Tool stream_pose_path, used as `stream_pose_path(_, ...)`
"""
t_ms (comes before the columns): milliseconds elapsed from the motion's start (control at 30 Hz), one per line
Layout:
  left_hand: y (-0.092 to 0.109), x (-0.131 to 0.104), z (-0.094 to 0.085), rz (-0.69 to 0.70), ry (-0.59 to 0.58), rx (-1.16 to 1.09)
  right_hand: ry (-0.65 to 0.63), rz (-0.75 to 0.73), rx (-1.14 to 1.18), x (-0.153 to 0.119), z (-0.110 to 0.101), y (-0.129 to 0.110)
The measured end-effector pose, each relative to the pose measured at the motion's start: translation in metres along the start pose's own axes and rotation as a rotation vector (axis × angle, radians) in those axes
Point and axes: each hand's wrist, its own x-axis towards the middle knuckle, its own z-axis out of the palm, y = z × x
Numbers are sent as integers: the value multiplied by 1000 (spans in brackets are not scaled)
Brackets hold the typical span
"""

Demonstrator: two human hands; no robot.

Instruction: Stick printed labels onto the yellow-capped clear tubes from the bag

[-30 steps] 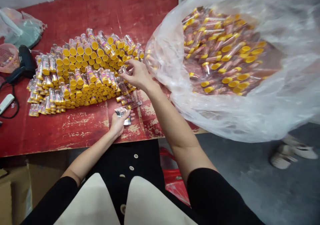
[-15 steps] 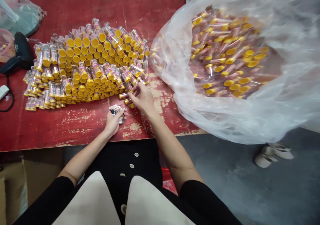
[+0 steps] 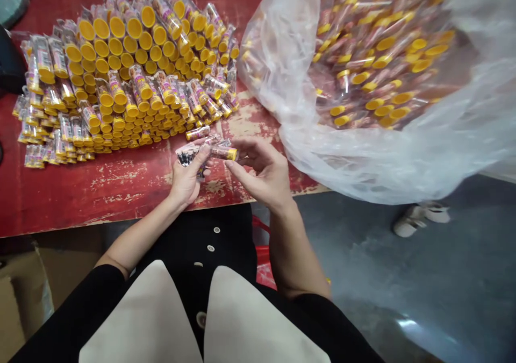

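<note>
My left hand [image 3: 186,179] is closed around a small stack of printed labels [image 3: 186,154] near the table's front edge. A clear tube with a yellow cap [image 3: 224,152] lies between my two hands, its left end at my left fingers. At the capped end is my right hand [image 3: 266,176], thumb and fingers apart around the cap; whether they touch it is hard to tell. Just behind the hands, a loose tube [image 3: 198,133] rests on the table. Further back stands a big pile of yellow-capped tubes [image 3: 137,83], caps facing me.
On the right, a large translucent plastic bag [image 3: 346,175] holds many more capped tubes. The red table [image 3: 133,185] has worn patches. A dark object [image 3: 10,64] sits at the left edge. Shoes [image 3: 419,218] show on the floor at the right.
My right hand has moved right and toward me, away from the pile, and a capped tube now lies between the hands. The view has shifted closer to the table.
</note>
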Motion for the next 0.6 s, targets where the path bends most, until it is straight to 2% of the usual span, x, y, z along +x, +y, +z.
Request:
stream_pose_path(233,2,-12,6,20,-12,38,115,-6,96,-16,5,-3)
stream_pose_path(500,5,-16,10,40,-21,81,138,-49,107,-21,4,-10)
stream_pose_path(600,4,-11,5,46,-29,37,134,-82,116,-10,6,-2)
